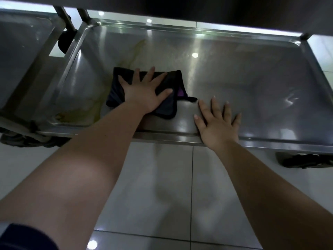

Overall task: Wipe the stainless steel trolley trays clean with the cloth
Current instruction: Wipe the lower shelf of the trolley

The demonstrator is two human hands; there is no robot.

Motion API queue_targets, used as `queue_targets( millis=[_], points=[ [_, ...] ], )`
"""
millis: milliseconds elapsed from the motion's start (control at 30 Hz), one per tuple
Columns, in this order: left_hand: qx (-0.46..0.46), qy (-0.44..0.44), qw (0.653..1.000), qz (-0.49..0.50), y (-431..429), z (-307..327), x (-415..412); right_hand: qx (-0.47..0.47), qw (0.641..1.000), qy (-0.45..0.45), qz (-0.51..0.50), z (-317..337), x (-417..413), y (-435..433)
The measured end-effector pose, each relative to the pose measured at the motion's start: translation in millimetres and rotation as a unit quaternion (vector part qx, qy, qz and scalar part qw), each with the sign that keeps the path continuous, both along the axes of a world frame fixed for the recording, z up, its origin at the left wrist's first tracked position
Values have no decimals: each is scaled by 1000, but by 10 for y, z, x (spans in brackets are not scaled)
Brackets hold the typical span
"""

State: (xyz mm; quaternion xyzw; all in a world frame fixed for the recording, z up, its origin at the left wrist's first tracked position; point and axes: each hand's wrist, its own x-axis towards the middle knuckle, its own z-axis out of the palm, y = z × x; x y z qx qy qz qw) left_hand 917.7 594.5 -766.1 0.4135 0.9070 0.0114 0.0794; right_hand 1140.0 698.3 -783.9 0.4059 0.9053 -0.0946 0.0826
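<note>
We see a dim, cool-toned picture. Round white glare spots sit on the steel tray (252,78) toward twelve o'clock, one on the floor tiles (162,177) at seven o'clock. The upper shelf (216,9) lies in deep shadow. Straight edges bow toward the corners; the foreground at six o'clock looks soft.

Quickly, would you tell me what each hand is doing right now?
Left hand: open, fingers spread, pressing flat on the dark cloth.
Right hand: open, holding nothing, resting flat on the tray near its front rim.
</note>
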Motion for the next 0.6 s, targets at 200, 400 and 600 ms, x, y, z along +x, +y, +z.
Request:
queue_targets(
  millis=[200,400,600],
  points=[
    [7,-2,1000,-24,-657,-71,341,-31,999,-31,-2,88,-33,2],
    [6,-1,1000,-16,-677,-68,359,14,996,78,36,226,-498,87],
    [35,8,999,4,-745,-50,369,-10,996,76,54,68,-1058,116]
  ],
)
